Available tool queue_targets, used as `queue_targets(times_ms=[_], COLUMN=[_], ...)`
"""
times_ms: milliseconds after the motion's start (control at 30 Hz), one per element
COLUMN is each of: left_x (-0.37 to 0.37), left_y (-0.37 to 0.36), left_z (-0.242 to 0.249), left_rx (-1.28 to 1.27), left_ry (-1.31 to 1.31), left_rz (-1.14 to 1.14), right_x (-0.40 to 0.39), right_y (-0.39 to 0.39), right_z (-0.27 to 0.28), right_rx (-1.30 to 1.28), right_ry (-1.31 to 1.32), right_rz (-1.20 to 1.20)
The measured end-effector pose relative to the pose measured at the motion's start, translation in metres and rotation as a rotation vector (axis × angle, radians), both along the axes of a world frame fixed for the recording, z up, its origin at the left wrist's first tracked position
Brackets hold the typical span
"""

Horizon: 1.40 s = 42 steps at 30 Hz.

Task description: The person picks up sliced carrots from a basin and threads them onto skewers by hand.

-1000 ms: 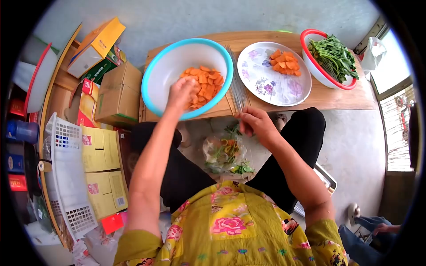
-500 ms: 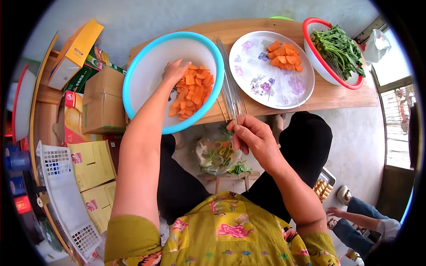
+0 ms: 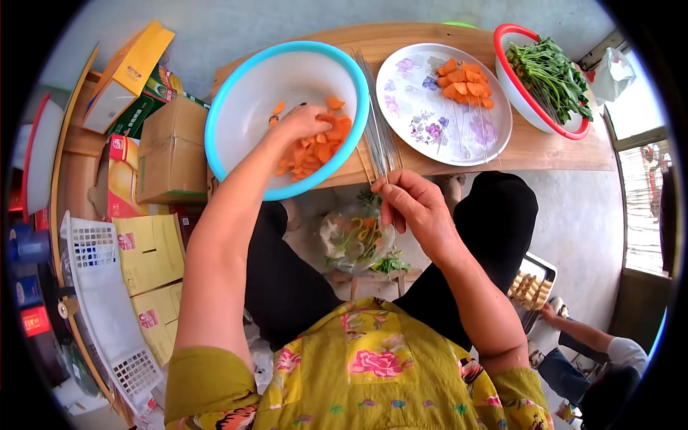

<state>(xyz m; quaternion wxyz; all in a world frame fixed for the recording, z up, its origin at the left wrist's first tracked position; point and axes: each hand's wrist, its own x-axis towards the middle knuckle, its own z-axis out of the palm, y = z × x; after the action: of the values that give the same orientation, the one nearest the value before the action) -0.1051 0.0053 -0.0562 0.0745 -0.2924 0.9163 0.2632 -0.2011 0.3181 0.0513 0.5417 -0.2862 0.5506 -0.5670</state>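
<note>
My left hand (image 3: 304, 123) reaches into a large white bowl with a blue rim (image 3: 217, 93) and curls its fingers over carrot slices (image 3: 315, 154); its fingertips are partly hidden among them. Over the table's front edge, my right hand (image 3: 414, 204) pinches a thin metal skewer between thumb and fingers. Between the bowl and a flowered plate (image 3: 401, 107) lies a bundle of metal skewers (image 3: 378, 129). On that plate sits a heap of carrot slices (image 3: 466, 84), with several skewers running from it toward the front rim.
A red-rimmed bowl (image 3: 505, 86) of leafy greens (image 3: 548, 75) stands on the right of the wooden table (image 3: 559, 154). Below hangs a clear bag of scraps (image 3: 351, 240). Cardboard boxes (image 3: 168, 150) and a white basket (image 3: 107, 308) are at left. Another person's hand (image 3: 552, 309) touches a tray (image 3: 532, 283) at lower right.
My left hand has moved right within the bowl, onto the carrot slices, and some slices have shifted. The other person's hand has reached the tray. My right hand keeps its pinch.
</note>
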Motion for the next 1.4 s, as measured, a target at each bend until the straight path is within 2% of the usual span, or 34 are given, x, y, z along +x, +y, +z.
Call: queue_targets(times_ms=[33, 133, 167, 300, 400, 433, 467, 533, 567, 600, 667, 867, 900, 933, 1000, 1033, 1067, 1133, 1200, 1267, 1333, 1400], left_x=[0.004, 0.024, 0.033, 0.045, 0.054, 0.057, 0.058, 0.060, 0.061, 0.063, 0.067, 0.078, 0.079, 0.081, 0.079, 0.079, 0.079, 0.077, 0.077, 0.073, 0.070, 0.071], left_y=[0.008, 0.014, 0.018, 0.027, 0.041, 0.048, 0.053, 0.064, 0.072, 0.077, 0.083, 0.087, 0.090, 0.082, 0.066, 0.063, 0.064, 0.077, 0.079, 0.084, 0.088, 0.083], left_z=[0.009, 0.007, 0.000, 0.015, 0.029, 0.036, 0.043, 0.060, 0.071, 0.072, 0.073, 0.067, 0.072, 0.059, 0.038, 0.035, 0.030, 0.025, 0.014, 0.010, 0.022, 0.026], left_rx=[0.047, 0.119, 0.133, 0.260, 0.081, -0.080, -0.083, 0.266, 0.481, 0.479, 0.785, 0.782, 0.848, 0.851, 0.219, 0.007, 0.010, -0.185, -0.178, -0.243, -0.169, -0.160], left_ry=[-0.076, -0.034, 0.093, 0.029, 0.139, 0.253, 0.256, 0.432, 0.482, 0.484, 0.667, 0.685, 0.682, 0.681, 0.423, 0.219, 0.219, 0.036, 0.041, 0.068, 0.103, 0.175], left_rz=[0.004, -0.076, -0.079, -0.035, 0.129, 0.133, 0.132, 0.497, 0.563, 0.562, 0.722, 0.656, 0.596, 0.600, 0.408, 0.369, 0.371, 0.280, 0.226, 0.238, 0.273, 0.402], right_x=[0.001, 0.003, 0.003, 0.006, 0.008, 0.008, 0.009, 0.010, 0.011, 0.011, 0.014, 0.026, 0.026, 0.026, 0.029, 0.029, 0.029, 0.030, 0.031, 0.031, 0.031, 0.029], right_y=[0.000, 0.001, 0.000, 0.000, 0.001, 0.001, 0.000, 0.001, 0.001, 0.001, 0.000, -0.006, -0.008, -0.009, -0.011, -0.012, -0.013, -0.014, -0.014, -0.013, -0.012, -0.011], right_z=[-0.003, -0.004, -0.006, -0.014, -0.021, -0.022, -0.024, -0.027, -0.027, -0.027, -0.026, -0.031, -0.034, -0.036, -0.036, -0.036, -0.037, -0.041, -0.042, -0.042, -0.040, -0.042], right_rx=[-0.021, -0.024, -0.031, -0.032, -0.020, -0.015, -0.018, -0.003, -0.004, 0.000, 0.003, 0.034, 0.037, 0.042, 0.044, 0.040, 0.043, 0.041, 0.044, 0.049, 0.050, 0.043], right_ry=[0.003, 0.059, 0.063, 0.102, 0.156, 0.172, 0.174, 0.188, 0.189, 0.174, 0.161, 0.220, 0.236, 0.252, 0.255, 0.257, 0.258, 0.260, 0.268, 0.275, 0.290, 0.293], right_rz=[0.000, -0.007, -0.004, 0.002, 0.009, 0.007, 0.006, -0.003, -0.005, -0.012, -0.018, -0.007, 0.000, 0.003, 0.003, 0.002, 0.004, 0.006, 0.012, 0.011, -0.001, -0.003])
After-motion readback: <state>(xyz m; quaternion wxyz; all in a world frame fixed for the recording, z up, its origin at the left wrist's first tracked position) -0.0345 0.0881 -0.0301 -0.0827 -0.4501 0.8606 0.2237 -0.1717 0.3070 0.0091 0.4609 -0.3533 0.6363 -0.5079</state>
